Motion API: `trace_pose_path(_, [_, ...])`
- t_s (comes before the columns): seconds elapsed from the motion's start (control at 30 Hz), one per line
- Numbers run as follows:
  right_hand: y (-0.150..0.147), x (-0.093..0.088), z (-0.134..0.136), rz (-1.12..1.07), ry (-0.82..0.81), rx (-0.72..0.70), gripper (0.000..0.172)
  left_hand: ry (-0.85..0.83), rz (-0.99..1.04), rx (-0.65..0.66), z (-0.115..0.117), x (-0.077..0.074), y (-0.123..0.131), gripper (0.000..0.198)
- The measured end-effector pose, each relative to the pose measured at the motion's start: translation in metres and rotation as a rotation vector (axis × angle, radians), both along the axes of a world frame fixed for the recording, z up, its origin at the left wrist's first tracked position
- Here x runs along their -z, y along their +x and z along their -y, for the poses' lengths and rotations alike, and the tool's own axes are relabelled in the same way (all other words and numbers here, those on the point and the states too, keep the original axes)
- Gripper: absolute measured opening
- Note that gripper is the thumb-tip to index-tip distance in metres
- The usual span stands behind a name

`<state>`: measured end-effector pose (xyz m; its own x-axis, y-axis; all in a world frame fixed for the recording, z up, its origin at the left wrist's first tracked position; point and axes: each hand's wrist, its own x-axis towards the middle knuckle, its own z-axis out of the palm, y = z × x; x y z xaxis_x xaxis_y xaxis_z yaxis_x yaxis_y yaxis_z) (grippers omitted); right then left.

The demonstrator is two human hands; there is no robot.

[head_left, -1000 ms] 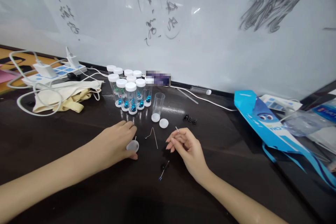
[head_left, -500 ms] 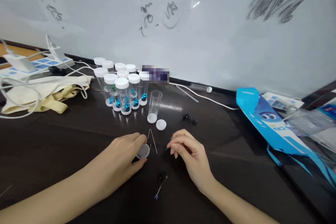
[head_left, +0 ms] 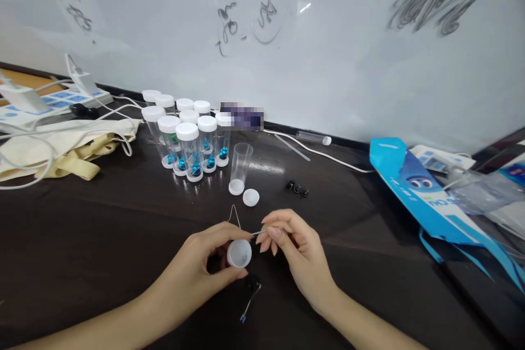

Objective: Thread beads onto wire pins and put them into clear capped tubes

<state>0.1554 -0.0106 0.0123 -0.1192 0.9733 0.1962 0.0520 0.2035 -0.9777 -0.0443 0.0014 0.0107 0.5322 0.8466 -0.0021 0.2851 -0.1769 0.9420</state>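
Note:
My left hand (head_left: 215,249) grips a small round white cap (head_left: 239,263) between thumb and fingers, its open side facing me. Something small and grey shows inside the cap, too small to name. To its right, my right hand (head_left: 293,243) pinches a thin metal rod (head_left: 259,232), whose left end reaches my left fingertips. Just beyond my left fingers lies a bent wire (head_left: 234,213), partly hidden. Below the hands rests a black piece with a thin metal rod and a blue tip (head_left: 251,302). A clear tube (head_left: 241,167) stands upright behind, beside a loose white cap (head_left: 251,197).
Several white-capped clear tubes (head_left: 190,147) with blue pieces inside stand at left centre. Small black parts (head_left: 297,188) lie right of the loose cap. A cream cloth bag (head_left: 69,145) and cables are at left, a blue bag (head_left: 422,191) at right. A whiteboard (head_left: 320,65) stands behind.
My left hand has lifted the white cap and moved right, tilting its opening towards me. My right hand has moved little; the rod in it now meets my left fingertips.

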Motion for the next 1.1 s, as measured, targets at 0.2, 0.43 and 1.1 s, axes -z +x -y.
trace_pose_path(0.2, [0.001, -0.003, 0.005, 0.22, 0.182, 0.028, 0.02, -0.036, 0.041, -0.066, 0.001, -0.003, 0.002, 0.023])
trace_pose_path(0.43, [-0.001, -0.007, 0.012, 0.35, 0.367, -0.034, 0.016, -0.012, 0.075, -0.046, 0.003, -0.001, 0.0, 0.023])
trace_pose_path(1.1, [-0.003, -0.007, 0.015, 0.556, 0.565, -0.046, 0.023, 0.061, 0.06, -0.069, 0.005, 0.001, 0.0, 0.022])
